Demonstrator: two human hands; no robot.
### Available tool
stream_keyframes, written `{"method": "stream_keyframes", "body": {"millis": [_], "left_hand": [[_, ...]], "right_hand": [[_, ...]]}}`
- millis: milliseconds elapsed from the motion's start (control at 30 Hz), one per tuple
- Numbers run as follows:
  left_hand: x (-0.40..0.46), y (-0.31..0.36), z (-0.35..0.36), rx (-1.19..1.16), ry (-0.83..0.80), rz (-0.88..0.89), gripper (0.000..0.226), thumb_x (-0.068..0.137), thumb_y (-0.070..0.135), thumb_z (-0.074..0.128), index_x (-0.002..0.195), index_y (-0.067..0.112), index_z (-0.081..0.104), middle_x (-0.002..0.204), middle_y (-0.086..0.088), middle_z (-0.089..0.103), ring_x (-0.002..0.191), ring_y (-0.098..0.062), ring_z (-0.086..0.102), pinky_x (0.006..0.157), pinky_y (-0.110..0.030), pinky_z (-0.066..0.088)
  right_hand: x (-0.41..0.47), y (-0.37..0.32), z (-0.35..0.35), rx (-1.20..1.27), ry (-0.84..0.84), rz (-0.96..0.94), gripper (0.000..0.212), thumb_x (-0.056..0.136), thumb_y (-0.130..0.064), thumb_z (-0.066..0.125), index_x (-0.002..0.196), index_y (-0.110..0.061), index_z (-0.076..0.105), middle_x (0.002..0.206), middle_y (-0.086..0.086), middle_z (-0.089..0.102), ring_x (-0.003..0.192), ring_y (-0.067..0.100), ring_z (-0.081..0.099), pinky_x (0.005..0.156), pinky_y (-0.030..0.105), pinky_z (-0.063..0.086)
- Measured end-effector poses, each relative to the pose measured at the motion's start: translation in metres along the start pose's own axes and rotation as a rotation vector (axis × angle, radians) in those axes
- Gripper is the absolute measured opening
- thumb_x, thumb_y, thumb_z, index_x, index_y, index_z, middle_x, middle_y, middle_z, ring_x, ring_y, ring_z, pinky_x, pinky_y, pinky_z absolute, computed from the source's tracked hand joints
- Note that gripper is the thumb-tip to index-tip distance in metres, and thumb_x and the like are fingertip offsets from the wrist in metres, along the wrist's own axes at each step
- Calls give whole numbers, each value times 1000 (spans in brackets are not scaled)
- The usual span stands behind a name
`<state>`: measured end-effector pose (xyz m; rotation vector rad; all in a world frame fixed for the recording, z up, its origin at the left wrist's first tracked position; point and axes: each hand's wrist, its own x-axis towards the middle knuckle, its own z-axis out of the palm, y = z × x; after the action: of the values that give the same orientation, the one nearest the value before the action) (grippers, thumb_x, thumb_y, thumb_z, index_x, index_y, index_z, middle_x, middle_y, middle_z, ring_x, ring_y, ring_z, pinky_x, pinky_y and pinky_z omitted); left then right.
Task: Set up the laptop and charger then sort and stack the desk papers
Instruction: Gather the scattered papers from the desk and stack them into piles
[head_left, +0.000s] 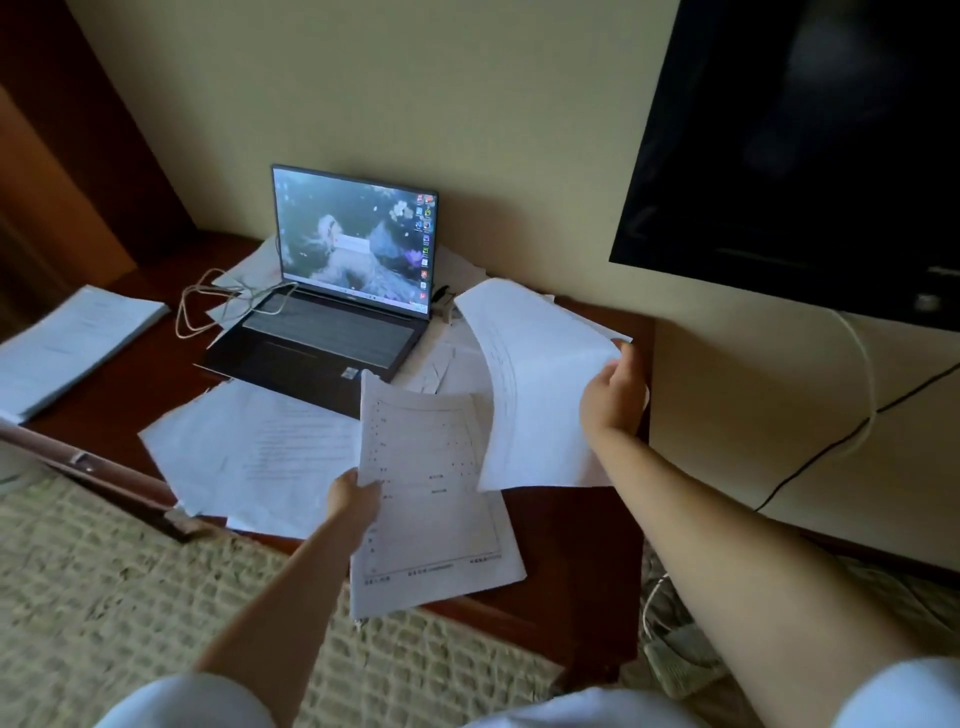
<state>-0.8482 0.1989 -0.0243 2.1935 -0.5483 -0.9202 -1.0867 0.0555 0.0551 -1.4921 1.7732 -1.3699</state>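
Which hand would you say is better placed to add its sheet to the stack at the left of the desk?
Left, I think. The left hand holds a printed sheet nearer the stack; the right hand would cross the laptop.

the open laptop sits at the back of the desk, a cable and paper stack to its left, loose sheets before it, a television on the wall right.
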Motion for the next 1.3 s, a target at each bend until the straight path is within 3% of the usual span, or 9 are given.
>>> {"method": "stream_keyframes", "body": {"millis": [267,533,667,800,900,1033,1100,1200,1300], "left_hand": [[12,-6,-3,-123,-63,-89,13,92,13,49,95,6,60,89,-14,62,82,-32,60,77,-39,52],[8,-4,16,-371,-149,-262,54,98,51,36,78,7,61,75,-15,63,72,-32,61,72,-43,53],[17,-11,20,-336,-174,-298,51,96,51,42,96,5,64,91,-20,68,85,-37,66,85,-54,53],[20,-13,30,-257,-120,-282,36,90,29,62,110,-2,60,99,-22,66,92,-38,65,86,-53,53],[19,-14,39,-265,-75,-265,33,84,13,69,110,-5,60,88,-18,64,83,-35,63,79,-45,54],[17,-17,51,-299,-29,-265,32,79,3,71,107,-5,60,89,-18,63,79,-32,61,76,-43,54],[17,-18,56,-312,7,-267,32,79,4,71,107,-3,59,89,-17,62,80,-31,60,76,-43,54],[14,-16,56,-254,104,-208,24,81,6,68,103,3,61,89,-12,63,79,-27,59,69,-36,50],[5,-9,43,-175,240,-20,11,83,9,62,94,9,62,81,-7,63,72,-24,57,61,-28,43]], "right_hand": [[-24,19,37,-180,-519,277,37,97,-13,31,130,-9,47,127,7,53,116,30,50,95,30,39],[-64,63,60,-397,-761,386,30,97,-7,35,122,0,49,121,20,56,112,33,54,83,29,43],[-62,83,60,-427,-780,342,9,95,-8,35,89,-8,43,91,19,53,85,30,50,67,28,32],[-60,89,71,-413,-805,277,35,94,-8,37,63,-16,24,62,-1,32,76,22,34,64,27,24],[-64,89,81,-407,-787,220,41,94,-8,40,60,-20,21,66,4,39,77,21,34,65,27,22],[-64,93,87,-404,-599,243,30,92,-12,48,65,-2,52,99,26,61,78,32,49,67,29,27],[-65,94,91,-401,-621,263,36,86,-25,46,56,-8,41,96,26,57,75,25,40,66,26,23],[-67,93,94,-382,-649,214,35,85,-37,49,86,-6,66,109,15,58,91,31,52,73,30,38],[-56,95,91,-456,-515,152,38,93,-29,53,126,-12,56,136,12,45,125,31,39,98,37,35]]}}
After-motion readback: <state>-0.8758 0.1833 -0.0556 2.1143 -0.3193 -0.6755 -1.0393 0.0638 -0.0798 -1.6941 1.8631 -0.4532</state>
